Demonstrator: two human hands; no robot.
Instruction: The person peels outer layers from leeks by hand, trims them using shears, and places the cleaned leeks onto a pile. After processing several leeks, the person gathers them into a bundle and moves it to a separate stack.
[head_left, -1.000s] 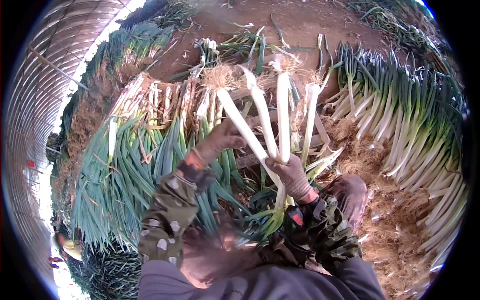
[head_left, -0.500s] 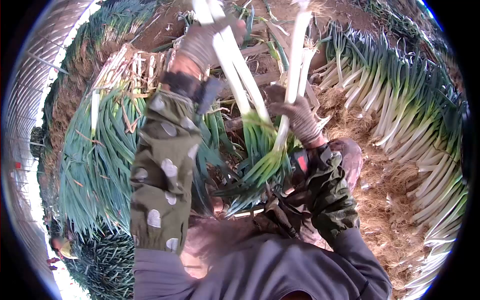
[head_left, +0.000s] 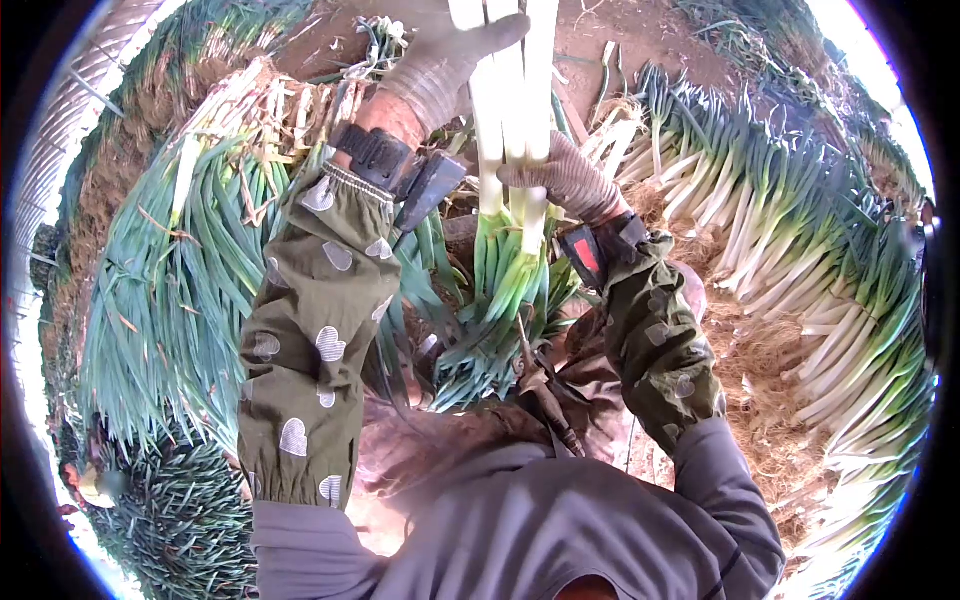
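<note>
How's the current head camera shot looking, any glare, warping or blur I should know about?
Head view: wide-angle distortion curves the roof ribs, with black corners and bluish-purple fringing around the rim; head view: strong light washes out the left hand and upper held stalks; head view: the stacked stalks look fairly sharp.

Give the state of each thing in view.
Held leeks: bunched, root ends out of frame
Left hand: gloved, thumb across the held leeks
Right hand: gloved, closed around the held leeks
Left pile: heaped, leaves spread out
Right row: side by side, white stalks showing
Sleeves: down to wrists
</note>
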